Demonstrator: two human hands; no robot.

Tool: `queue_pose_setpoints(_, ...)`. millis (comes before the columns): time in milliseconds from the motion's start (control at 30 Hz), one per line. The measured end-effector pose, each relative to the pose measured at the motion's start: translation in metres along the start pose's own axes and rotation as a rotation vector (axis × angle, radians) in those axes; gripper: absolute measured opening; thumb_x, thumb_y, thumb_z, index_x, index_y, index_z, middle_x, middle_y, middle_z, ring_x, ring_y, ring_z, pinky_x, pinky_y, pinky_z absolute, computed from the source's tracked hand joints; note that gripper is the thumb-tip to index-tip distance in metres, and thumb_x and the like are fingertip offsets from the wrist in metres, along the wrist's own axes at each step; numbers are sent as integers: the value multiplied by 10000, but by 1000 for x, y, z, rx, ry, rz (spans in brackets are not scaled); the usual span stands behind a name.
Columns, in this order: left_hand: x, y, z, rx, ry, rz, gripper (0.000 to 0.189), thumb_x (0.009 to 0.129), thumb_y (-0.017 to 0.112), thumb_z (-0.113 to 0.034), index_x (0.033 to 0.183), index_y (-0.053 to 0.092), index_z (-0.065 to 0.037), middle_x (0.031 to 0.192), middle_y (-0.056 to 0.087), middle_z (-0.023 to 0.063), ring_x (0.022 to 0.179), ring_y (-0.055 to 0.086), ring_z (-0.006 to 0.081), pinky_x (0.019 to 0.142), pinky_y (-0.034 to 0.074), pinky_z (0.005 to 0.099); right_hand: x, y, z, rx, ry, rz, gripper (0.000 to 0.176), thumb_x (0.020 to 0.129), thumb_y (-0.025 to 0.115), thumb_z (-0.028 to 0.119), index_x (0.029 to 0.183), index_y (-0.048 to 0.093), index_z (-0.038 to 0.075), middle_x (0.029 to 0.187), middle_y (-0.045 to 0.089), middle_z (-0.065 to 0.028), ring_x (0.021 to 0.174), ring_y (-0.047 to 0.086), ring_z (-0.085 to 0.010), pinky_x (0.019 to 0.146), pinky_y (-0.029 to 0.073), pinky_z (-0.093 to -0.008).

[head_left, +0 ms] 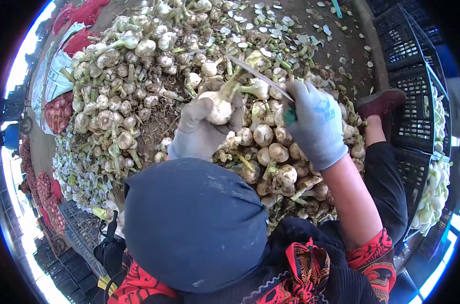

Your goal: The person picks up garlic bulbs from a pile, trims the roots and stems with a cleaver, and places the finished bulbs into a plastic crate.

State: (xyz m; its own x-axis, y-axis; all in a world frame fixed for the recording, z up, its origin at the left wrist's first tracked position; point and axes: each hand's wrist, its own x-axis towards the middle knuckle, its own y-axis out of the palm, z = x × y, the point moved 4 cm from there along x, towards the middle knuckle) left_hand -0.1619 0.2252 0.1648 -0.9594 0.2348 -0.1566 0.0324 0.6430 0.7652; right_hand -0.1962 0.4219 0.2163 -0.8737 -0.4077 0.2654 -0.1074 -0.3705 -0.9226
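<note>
My left hand [196,127], in a soiled grey glove, is closed around a garlic bulb [220,112] whose stalk [233,83] points up and to the right. My right hand [315,119], gloved in grey with blue print, grips a knife by its green handle [289,116]. The long thin blade [259,75] reaches up and left, overlapping the stalk of the held bulb in this view. Below and between both hands lies a heap of untrimmed garlic [278,152] with stalks and soil on it.
More garlic [108,119] is piled at the left and far side. Cut stalks and peelings [275,25] litter the floor beyond. Black crates [410,101] line the right, one holding pale garlic [432,197]. Red net sacks [59,111] stand left. A dark head covering [194,223] fills the lower middle.
</note>
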Motion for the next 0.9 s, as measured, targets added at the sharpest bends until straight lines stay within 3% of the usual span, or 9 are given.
queue_pose_setpoints(67,6,-17,-5,-246,47,204,510,885,685,-326,1274,523,-38,1148,656,131,953,680,219,771,565,348,-28,13,-31,159,211,40,109,885,623,154,921,588,57,783,632,-180,736,649,-376,646,509,-473)
queue_pose_setpoints(100,4,-17,-6,-244,37,124,480,912,661,-304,1292,524,-46,1162,657,133,973,687,221,747,564,326,-42,8,-39,136,287,43,122,890,629,161,938,590,56,785,635,-187,743,650,-380,648,505,-474)
queue_pose_setpoints(333,4,-4,7,367,-86,-80,690,868,684,-206,1475,391,-55,1192,634,99,1039,666,194,770,539,311,-80,-21,-42,274,469,97,234,922,651,169,1088,626,6,856,671,-204,788,668,-355,706,505,-400)
queue_pose_setpoints(367,3,2,6,398,-54,-73,689,843,695,-159,1465,414,-62,1146,643,77,997,671,172,762,526,291,-82,-16,-45,328,446,42,218,902,659,195,1023,604,22,824,655,-228,796,663,-417,673,512,-451)
queue_pose_setpoints(467,7,2,5,615,-85,-150,681,823,702,-149,1449,444,-70,1059,650,44,907,655,133,732,513,277,-80,-14,-39,492,500,55,236,900,662,209,1036,606,25,822,657,-229,801,666,-415,677,510,-454)
queue_pose_setpoints(567,8,4,4,759,-130,-212,618,836,685,-164,1412,489,-50,958,648,22,809,616,102,704,507,272,-77,-17,-29,356,451,139,201,892,650,204,997,599,40,793,653,-213,773,668,-399,662,507,-478)
queue_pose_setpoints(667,6,-7,2,774,-216,-158,671,783,783,-179,1358,489,2,1074,655,77,915,660,144,827,542,296,-71,-19,-19,275,368,138,146,880,639,175,955,592,60,769,642,-187,729,657,-388,635,496,-493)
queue_pose_setpoints(767,5,-7,8,642,-146,-147,606,778,786,-199,1290,541,15,1031,665,64,896,650,134,819,531,276,-65,-22,-8,202,216,121,151,846,646,143,963,586,70,786,632,-159,727,651,-370,636,492,-474)
queue_pose_setpoints(900,10,-7,9,914,-133,41,519,841,729,-240,1265,544,-4,1029,669,56,902,631,107,825,510,227,-49,-27,9,63,-3,170,210,790,655,113,979,569,85,824,624,-113,736,647,-325,652,493,-448)
